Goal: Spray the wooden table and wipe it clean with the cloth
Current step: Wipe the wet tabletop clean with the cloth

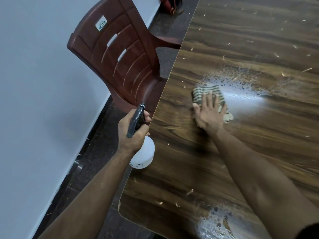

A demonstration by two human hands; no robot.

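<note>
The wooden table [233, 152] fills the right side, strewn with pale shavings and wet spray patches. My right hand [208, 112] presses flat, fingers spread, on a green-and-cream striped cloth [206, 91] at the table's middle, beside a wet streak [241, 97]. My left hand [133, 131] grips a spray bottle by its neck, just off the table's left edge. Its dark trigger head [136, 119] points away from me and its white body [144, 156] hangs below my wrist.
A brown plastic chair [120, 54] stands tilted against the table's left edge, near the white wall [34, 83]. Dark stone floor [96, 152] runs between wall and table. A red bag [170, 3] sits on the floor at the top. Another wet patch [214, 223] lies near the front edge.
</note>
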